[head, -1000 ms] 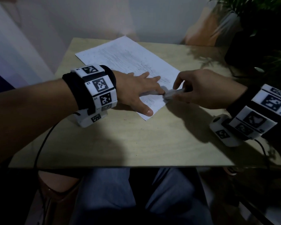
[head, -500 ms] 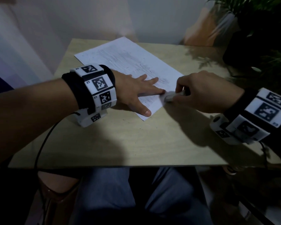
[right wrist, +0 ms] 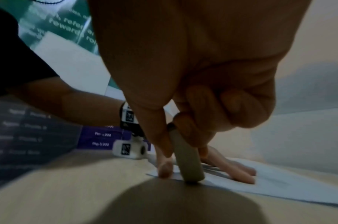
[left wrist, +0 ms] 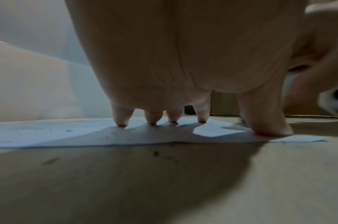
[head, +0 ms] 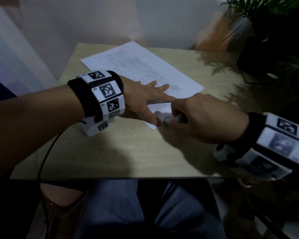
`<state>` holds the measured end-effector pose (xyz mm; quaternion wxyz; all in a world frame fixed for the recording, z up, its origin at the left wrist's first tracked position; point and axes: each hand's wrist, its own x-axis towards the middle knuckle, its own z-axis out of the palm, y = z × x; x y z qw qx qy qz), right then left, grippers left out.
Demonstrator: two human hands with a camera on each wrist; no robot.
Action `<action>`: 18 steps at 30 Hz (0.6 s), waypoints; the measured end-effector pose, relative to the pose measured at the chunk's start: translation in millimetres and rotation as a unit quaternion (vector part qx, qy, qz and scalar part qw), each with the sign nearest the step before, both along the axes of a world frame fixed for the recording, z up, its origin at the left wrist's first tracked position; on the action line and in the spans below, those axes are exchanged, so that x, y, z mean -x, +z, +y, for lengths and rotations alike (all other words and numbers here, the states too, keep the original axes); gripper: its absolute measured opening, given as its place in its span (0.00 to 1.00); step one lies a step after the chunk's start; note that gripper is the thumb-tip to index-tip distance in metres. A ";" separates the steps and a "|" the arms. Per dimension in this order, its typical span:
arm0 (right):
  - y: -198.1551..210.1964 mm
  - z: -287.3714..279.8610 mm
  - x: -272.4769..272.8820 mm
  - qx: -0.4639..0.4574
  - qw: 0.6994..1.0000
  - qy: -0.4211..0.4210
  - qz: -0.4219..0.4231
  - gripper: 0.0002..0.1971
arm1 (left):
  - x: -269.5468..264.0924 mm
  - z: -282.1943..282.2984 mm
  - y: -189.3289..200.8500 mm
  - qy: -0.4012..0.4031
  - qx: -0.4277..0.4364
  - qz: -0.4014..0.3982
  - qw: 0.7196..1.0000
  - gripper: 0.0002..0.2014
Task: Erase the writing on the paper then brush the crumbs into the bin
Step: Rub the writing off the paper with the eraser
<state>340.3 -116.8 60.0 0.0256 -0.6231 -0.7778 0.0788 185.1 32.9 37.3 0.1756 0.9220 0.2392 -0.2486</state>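
Rubbing away at the near corner of the white sheet of paper point(head: 145, 69), the right hand point(head: 202, 118) has its fingers curled tight round a pale, stubby stick eraser point(right wrist: 189, 163), whose blunt end is planted on the sheet right at its lower edge, centre of the right-wrist view. Beside it the left hand point(head: 141, 99) lies flat with fingers spread and straight, fingertips point(left wrist: 122, 121) and thumb pressing the paper down onto the light wooden counter point(head: 128, 152); it holds nothing, only pins. The two hands are almost touching in the middle of the head view. So this is the erasing step, and by my reading it is not finished: faint grey pencil marks show across the upper half of the sheet. Dark eraser crumbs point(left wrist: 126, 131) speckle the paper around the fingertips, and a few more lie on the bare counter in front. The next move, I'd say, calls for short strokes under that steady press, since the eraser sits close to the edge and the corner could buckle. As for the bin, none shows in any view, so where the crumbs must go cannot be told. A potted green plant point(head: 274, 18) stands at upper right.
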 end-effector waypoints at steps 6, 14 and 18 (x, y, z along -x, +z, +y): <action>-2.1 35.7 -42.4 -0.009 0.994 -0.092 -0.060 0.21 | -1.2 -0.7 0.1 -0.002 -0.017 0.019 1.000 0.45; 1.3 24.4 -28.9 0.027 0.999 -0.032 -0.019 0.19 | -0.7 -1.1 0.4 -0.003 -0.008 0.011 1.000 0.45; -2.6 41.6 -53.5 -0.027 0.992 -0.098 -0.081 0.21 | -1.0 -1.8 2.0 -0.003 -0.011 0.021 1.000 0.45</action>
